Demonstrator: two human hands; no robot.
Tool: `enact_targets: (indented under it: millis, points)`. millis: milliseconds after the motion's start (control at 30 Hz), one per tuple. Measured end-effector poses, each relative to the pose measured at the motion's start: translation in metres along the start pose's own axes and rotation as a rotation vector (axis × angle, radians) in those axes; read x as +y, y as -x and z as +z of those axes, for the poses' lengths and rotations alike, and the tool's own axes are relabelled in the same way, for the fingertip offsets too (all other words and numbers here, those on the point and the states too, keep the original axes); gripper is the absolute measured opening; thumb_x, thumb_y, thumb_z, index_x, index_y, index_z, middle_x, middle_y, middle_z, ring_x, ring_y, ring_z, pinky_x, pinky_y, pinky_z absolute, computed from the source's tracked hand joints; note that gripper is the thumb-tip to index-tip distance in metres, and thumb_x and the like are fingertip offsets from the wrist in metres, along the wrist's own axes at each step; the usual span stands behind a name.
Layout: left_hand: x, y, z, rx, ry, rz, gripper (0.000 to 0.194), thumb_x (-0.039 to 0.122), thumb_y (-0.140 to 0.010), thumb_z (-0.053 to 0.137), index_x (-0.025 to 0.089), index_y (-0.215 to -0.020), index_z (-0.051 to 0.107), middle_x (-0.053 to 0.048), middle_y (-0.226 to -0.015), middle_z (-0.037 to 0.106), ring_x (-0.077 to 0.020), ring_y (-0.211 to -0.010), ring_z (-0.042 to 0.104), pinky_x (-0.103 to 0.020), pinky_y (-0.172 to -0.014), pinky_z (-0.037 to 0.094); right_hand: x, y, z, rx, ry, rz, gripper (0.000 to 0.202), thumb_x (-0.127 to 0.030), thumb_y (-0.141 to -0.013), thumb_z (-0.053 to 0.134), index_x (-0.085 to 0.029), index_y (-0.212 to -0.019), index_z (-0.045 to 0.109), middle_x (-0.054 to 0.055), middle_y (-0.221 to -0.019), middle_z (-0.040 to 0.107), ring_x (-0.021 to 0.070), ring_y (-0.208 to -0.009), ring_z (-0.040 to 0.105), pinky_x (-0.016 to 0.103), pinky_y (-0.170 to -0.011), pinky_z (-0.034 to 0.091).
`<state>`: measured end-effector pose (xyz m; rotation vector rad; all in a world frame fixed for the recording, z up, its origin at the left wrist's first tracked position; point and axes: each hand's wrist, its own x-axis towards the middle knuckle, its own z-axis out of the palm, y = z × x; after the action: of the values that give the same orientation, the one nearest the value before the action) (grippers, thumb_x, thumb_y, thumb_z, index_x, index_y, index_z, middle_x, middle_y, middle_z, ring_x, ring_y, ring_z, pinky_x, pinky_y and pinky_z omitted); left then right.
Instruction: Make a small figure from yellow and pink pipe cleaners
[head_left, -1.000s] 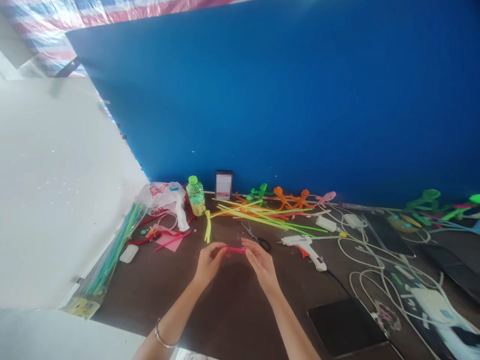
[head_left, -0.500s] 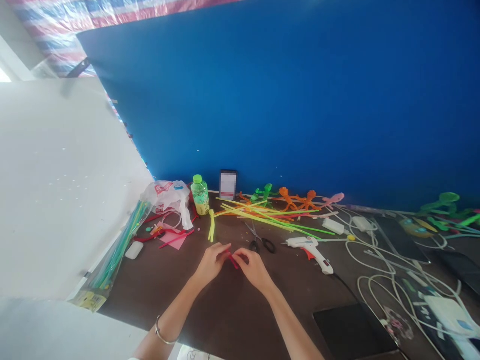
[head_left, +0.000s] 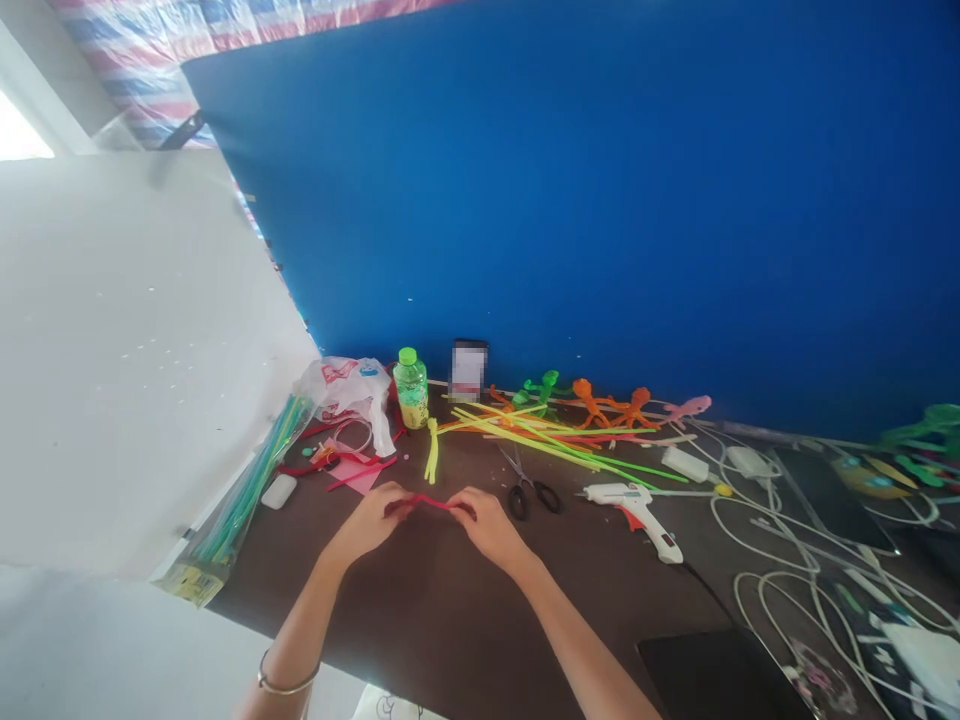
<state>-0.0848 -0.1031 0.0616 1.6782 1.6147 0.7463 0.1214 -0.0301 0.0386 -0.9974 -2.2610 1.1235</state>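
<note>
Between my two hands a red pipe cleaner (head_left: 433,502) stretches sideways above the brown table, slightly wavy. My left hand (head_left: 377,520) pinches its left end, and my right hand (head_left: 478,518) pinches its right end. Just right of my right hand lie black-handled scissors (head_left: 531,490), blades partly apart. Beyond the hands stands a small bent yellow pipe cleaner piece (head_left: 432,452). Farther back is a loose pile of yellow, green and orange pipe cleaners (head_left: 540,432). A pink paper square (head_left: 356,474) with red pieces over it is left of my left hand.
A white glue gun (head_left: 637,515) lies to the right, near tangled white cables (head_left: 780,530) and a dark tablet (head_left: 724,675). At the back are a green-capped bottle (head_left: 410,390), a phone (head_left: 469,371) and orange pipe-cleaner figures (head_left: 592,403). A bag of pipe cleaners (head_left: 240,500) lines the left edge.
My hands have moved apart, the left one farther leftward, and the red pipe cleaner now spans the gap between them. The whole view has shifted slightly.
</note>
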Motion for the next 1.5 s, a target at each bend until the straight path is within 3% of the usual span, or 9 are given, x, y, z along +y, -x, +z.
enact_targets:
  millis: [100, 200, 333, 467, 567, 767, 833, 1200, 1500]
  points:
    - [-0.015, 0.017, -0.02, 0.11, -0.047, -0.015, 0.023, 0.023, -0.08, 0.047, 0.019, -0.09, 0.067, -0.006, -0.083, 0.063, -0.0151, -0.074, 0.057, -0.025, -0.069, 0.044, -0.01, -0.019, 0.011, -0.047, 0.12, -0.099, 0.02, -0.015, -0.083, 0.043, -0.018, -0.08, 0.062, 0.003, -0.079, 0.059, 0.0138, -0.074, 0.056, 0.023, -0.068, 0.041]
    - [-0.027, 0.029, -0.031, 0.121, -0.15, 0.038, 0.028, 0.014, -0.08, 0.042, 0.021, -0.085, 0.068, -0.005, -0.083, 0.063, -0.0149, -0.077, 0.058, -0.026, -0.072, 0.043, -0.017, -0.033, 0.019, -0.115, 0.306, -0.214, 0.023, -0.01, -0.084, 0.039, -0.018, -0.082, 0.06, 0.004, -0.08, 0.057, 0.0135, -0.073, 0.054, 0.023, -0.067, 0.039]
    - [-0.045, 0.034, -0.041, 0.173, -0.187, 0.081, 0.027, 0.017, -0.081, 0.042, 0.021, -0.086, 0.068, -0.005, -0.086, 0.064, -0.0151, -0.079, 0.059, -0.027, -0.074, 0.045, -0.016, -0.044, 0.024, -0.14, 0.4, -0.222, 0.022, -0.009, -0.083, 0.04, -0.019, -0.084, 0.061, 0.004, -0.081, 0.057, 0.0136, -0.076, 0.054, 0.023, -0.07, 0.038]
    - [-0.072, 0.041, -0.062, 0.501, -0.252, -0.079, 0.022, 0.028, -0.078, 0.048, 0.02, -0.088, 0.066, -0.006, -0.091, 0.064, -0.0179, -0.081, 0.06, -0.031, -0.074, 0.047, -0.015, -0.055, 0.033, -0.099, 0.36, -0.147, 0.02, -0.017, -0.085, 0.042, -0.021, -0.084, 0.062, 0.003, -0.083, 0.06, 0.0128, -0.078, 0.056, 0.021, -0.068, 0.038]
    - [-0.087, 0.05, -0.067, 0.595, -0.265, -0.167, 0.026, 0.033, -0.079, 0.046, 0.018, -0.088, 0.065, -0.006, -0.086, 0.064, -0.0174, -0.075, 0.06, -0.03, -0.068, 0.048, -0.018, -0.063, 0.047, -0.046, 0.342, -0.088, 0.02, -0.019, -0.086, 0.042, -0.02, -0.085, 0.062, 0.002, -0.085, 0.062, 0.0135, -0.079, 0.057, 0.022, -0.068, 0.038]
    - [-0.093, 0.055, -0.034, 0.57, -0.279, -0.2, 0.03, 0.045, -0.073, 0.054, 0.019, -0.085, 0.064, -0.005, -0.082, 0.062, -0.0148, -0.063, 0.057, -0.028, -0.058, 0.048, -0.028, -0.071, 0.079, 0.015, 0.317, -0.004, 0.021, -0.017, -0.086, 0.04, -0.019, -0.084, 0.062, 0.004, -0.084, 0.064, 0.0144, -0.077, 0.058, 0.023, -0.067, 0.038]
    - [-0.095, 0.055, -0.028, 0.63, -0.291, -0.202, 0.029, 0.043, -0.076, 0.05, 0.019, -0.083, 0.064, -0.005, -0.082, 0.062, -0.0153, -0.066, 0.057, -0.029, -0.061, 0.048, -0.029, -0.071, 0.086, 0.015, 0.317, 0.0, 0.021, -0.017, -0.086, 0.041, -0.019, -0.084, 0.062, 0.004, -0.084, 0.063, 0.0145, -0.078, 0.058, 0.023, -0.067, 0.038]
    - [-0.111, 0.054, -0.038, 0.676, -0.543, -0.164, 0.028, 0.037, -0.082, 0.043, 0.021, -0.082, 0.066, -0.006, -0.086, 0.061, -0.0195, -0.08, 0.056, -0.032, -0.072, 0.045, -0.024, -0.081, 0.095, -0.046, 0.38, -0.028, 0.025, -0.018, -0.089, 0.035, -0.019, -0.088, 0.06, 0.004, -0.088, 0.061, 0.0141, -0.079, 0.058, 0.023, -0.069, 0.039]
    - [-0.116, 0.047, -0.042, 0.579, -0.614, -0.128, 0.029, 0.034, -0.085, 0.038, 0.022, -0.081, 0.065, -0.005, -0.094, 0.062, -0.0195, -0.083, 0.055, -0.033, -0.078, 0.042, -0.022, -0.097, 0.081, -0.114, 0.454, -0.089, 0.027, 0.0, -0.078, 0.041, -0.016, -0.086, 0.06, 0.009, -0.095, 0.059, 0.0183, -0.094, 0.052, 0.027, -0.081, 0.037]
